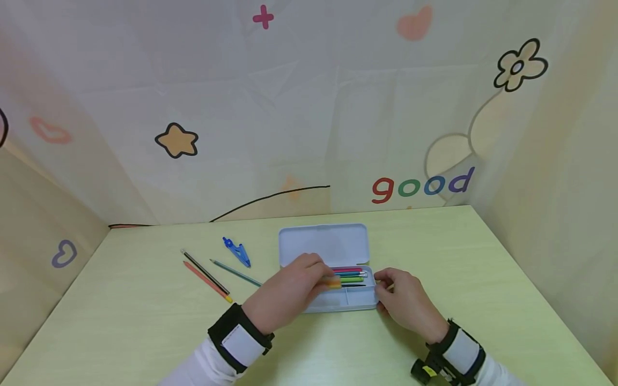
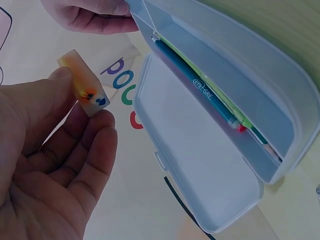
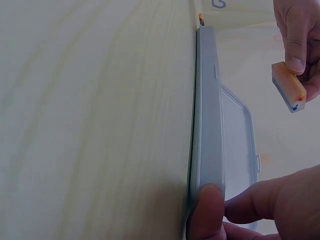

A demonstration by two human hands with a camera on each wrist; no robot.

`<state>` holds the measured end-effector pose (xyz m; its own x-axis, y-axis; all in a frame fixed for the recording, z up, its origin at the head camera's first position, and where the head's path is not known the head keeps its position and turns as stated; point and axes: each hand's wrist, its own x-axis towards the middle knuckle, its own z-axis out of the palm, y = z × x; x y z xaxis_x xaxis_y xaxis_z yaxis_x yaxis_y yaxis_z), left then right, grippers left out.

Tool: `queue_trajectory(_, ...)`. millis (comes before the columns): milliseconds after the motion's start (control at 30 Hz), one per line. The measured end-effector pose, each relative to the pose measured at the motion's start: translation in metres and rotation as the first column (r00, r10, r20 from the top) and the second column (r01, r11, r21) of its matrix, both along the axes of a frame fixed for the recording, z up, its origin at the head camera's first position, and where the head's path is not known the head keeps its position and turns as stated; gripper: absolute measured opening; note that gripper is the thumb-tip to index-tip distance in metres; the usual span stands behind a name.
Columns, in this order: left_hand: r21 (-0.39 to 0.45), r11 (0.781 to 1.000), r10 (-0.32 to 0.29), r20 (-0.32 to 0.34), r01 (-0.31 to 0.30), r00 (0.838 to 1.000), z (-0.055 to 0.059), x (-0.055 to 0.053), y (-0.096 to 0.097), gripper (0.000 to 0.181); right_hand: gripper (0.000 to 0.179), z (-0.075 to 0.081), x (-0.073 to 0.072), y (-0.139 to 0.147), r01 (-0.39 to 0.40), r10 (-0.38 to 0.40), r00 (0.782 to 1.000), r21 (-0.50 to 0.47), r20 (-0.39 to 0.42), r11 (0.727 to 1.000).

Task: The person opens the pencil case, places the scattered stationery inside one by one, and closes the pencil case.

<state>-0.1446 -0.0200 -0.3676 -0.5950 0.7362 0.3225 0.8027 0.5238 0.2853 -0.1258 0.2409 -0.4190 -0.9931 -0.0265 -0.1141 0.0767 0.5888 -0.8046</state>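
Observation:
In the head view my left hand [image 1: 294, 289] is raised over the pale blue pencil case [image 1: 324, 305], whose lid [image 1: 323, 241] stands open. Thumb and fingers pinch a small eraser [image 2: 82, 82], a pale block with an orange side and a small blue mark, held clear of the case in the left wrist view. My right hand [image 1: 405, 300] grips the case's right end, thumb [image 3: 207, 212] against its wall. Inside the long compartment lie several pencils, among them a teal pencil [image 2: 187, 72] and a green one [image 1: 351, 279].
Left of the case, a black pencil [image 1: 205, 272] and an orange-red pencil [image 1: 205, 280] lie side by side on the table [image 1: 145, 321]. A teal pencil [image 1: 236, 272] points toward my left hand. Behind it lies a blue compass-like tool [image 1: 237, 252]. A printed curtain [image 1: 217, 177] backs the table.

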Motion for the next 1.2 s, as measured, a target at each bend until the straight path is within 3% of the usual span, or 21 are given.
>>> queue_trajectory(267, -0.004, 1.0, -0.016, 0.023, 0.017, 1.0, -0.004, -0.001, 0.01, 0.015, 0.028, 0.0, -0.001, 0.0, -0.004, 0.004, 1.0, 0.002, 0.005, 1.0)
queue_trajectory(900, -0.063, 0.998, 0.012, 0.073, -0.008, 0.997, -0.017, -0.008, 0.036, 0.017, 0.028, 0.001, 0.0, 0.0, -0.011, 0.011, 1.0, 0.007, 0.003, 1.0)
queue_trajectory(1200, -0.078, 0.997, 0.006, 0.061, -0.001, 0.998, -0.025, -0.01, 0.047, 0.018, 0.027, 0.0, -0.001, 0.002, -0.02, 0.019, 1.0, -0.016, -0.012, 1.0)
